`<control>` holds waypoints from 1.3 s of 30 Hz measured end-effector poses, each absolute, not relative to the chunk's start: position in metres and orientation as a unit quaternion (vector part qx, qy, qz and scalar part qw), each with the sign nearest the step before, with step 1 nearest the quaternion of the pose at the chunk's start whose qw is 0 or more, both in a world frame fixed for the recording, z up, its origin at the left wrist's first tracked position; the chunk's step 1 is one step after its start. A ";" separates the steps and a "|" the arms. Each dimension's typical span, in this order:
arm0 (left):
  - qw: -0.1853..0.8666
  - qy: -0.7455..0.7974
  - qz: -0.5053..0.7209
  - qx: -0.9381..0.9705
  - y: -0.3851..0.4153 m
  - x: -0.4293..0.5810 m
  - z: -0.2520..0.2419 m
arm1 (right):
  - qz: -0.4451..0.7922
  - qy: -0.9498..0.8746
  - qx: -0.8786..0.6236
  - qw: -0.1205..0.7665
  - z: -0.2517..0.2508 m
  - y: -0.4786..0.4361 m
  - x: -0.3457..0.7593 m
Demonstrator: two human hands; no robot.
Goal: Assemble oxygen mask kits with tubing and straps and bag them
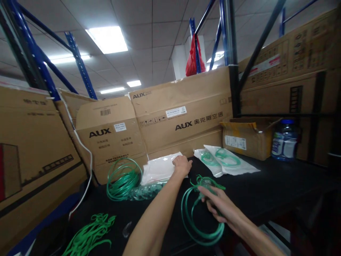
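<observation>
My left hand (pixel 182 165) reaches forward and rests on a stack of clear plastic bags (pixel 159 169) on the black table (pixel 271 192), fingers curled on the top bag. My right hand (pixel 217 204) holds a coil of green tubing with a clear mask (pixel 200 209) near the table's front edge, fingers closed around it. A loose pile of more green tubing and clear masks (pixel 125 183) lies left of the bags.
Two sealed bags with green tubing (pixel 226 160) lie at the back right. Green ties (pixel 90 234) lie at the front left. An open carton (pixel 247 137), a water bottle (pixel 284 140) and large AUX boxes (pixel 183 110) line the back.
</observation>
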State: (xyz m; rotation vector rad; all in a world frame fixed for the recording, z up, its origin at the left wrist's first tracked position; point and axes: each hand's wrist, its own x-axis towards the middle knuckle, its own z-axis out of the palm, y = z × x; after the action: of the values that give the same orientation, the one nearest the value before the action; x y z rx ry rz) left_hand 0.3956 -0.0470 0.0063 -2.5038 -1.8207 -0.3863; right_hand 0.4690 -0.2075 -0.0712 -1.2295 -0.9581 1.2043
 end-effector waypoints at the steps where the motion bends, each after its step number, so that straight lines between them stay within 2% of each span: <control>1: 0.011 -0.591 -0.109 -0.799 -0.041 0.402 0.004 | 0.507 -0.404 -0.521 0.555 -0.072 -0.205 0.472; 9: 0.037 -0.605 -0.039 -0.795 -0.015 0.394 -0.013 | 0.528 -0.385 -0.493 0.575 -0.077 -0.199 0.482; 20: 0.074 -0.589 0.003 -0.805 -0.017 0.388 -0.013 | 0.549 -0.374 -0.463 0.587 -0.084 -0.194 0.486; 29: 0.137 -0.568 -0.021 -0.811 -0.032 0.367 0.032 | 0.552 -0.368 -0.445 0.601 -0.078 -0.200 0.485; 34: 0.179 -0.542 -0.052 -0.820 -0.071 0.342 0.067 | 0.556 -0.366 -0.424 0.614 -0.072 -0.212 0.487; 39: 0.177 -0.498 -0.064 -0.847 -0.154 0.313 0.063 | 0.585 -0.357 -0.423 0.592 -0.067 -0.252 0.488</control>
State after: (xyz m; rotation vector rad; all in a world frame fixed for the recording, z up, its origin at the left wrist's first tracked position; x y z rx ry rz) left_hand 0.3133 -0.1545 0.0629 -2.3969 -1.4083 -0.1813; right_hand 0.4884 -0.2520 -0.0671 -0.9848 -0.8313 1.3618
